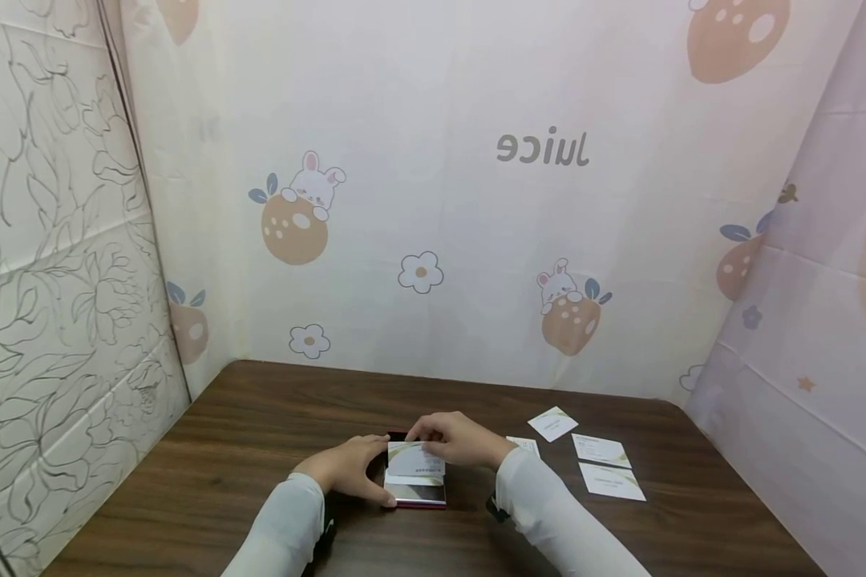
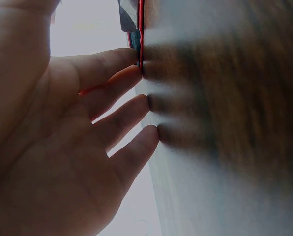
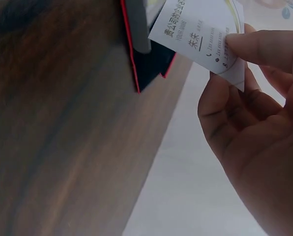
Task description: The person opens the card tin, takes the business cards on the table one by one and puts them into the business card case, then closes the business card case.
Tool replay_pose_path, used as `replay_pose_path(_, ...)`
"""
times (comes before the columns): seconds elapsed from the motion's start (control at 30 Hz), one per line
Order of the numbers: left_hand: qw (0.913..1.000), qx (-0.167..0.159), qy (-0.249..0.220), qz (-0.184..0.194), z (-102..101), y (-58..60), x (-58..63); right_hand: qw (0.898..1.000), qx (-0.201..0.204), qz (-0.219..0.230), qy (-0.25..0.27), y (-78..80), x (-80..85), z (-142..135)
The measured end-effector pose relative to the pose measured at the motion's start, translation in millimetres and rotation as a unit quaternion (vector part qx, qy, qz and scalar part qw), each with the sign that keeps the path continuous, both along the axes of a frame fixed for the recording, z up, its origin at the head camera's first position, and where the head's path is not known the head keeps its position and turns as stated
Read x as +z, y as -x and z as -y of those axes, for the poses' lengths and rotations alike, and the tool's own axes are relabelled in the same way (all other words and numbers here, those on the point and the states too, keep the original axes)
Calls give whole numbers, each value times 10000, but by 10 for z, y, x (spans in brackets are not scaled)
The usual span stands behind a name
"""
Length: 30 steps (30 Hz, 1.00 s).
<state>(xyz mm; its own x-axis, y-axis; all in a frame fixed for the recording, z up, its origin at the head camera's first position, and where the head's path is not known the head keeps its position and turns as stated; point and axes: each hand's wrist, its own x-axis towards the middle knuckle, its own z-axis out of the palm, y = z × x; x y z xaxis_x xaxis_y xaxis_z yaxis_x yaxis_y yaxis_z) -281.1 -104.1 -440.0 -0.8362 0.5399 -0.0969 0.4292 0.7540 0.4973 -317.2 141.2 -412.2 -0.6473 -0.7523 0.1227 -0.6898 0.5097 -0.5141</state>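
In the head view a red-edged, dark-lined card case (image 1: 439, 506) with a silvery part lies on the table. My left hand (image 1: 350, 467) rests beside it, thumb at the near left corner and index finger by the far one. Its fingers (image 2: 129, 115) are spread and fairly straight, fingertips down on the wood in the left wrist view. My right hand (image 1: 456, 439) pinches a white business card (image 3: 198, 37) between thumb and fingers. Printed text and a gold curve show on that card, held tilted over the case.
Right of the case, a white card (image 1: 552, 423) lies near the back. Two more cards (image 1: 601, 450) lie further right, and another card (image 1: 525, 445) is partly hidden behind my right wrist. A patterned curtain (image 1: 433, 336) hangs behind the wooden table (image 1: 188, 481).
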Motion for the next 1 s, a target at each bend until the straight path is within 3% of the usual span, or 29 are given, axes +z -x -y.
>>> replay_pose_path(0.3,10000,-6,73,-15,-6,2,-1,9998,-105,94,-132,-21,-76,56)
replay_pose_path(1.0,10000,-50,-26,31,6,-12,-6,9970,123,191,-743,-98,-180,60)
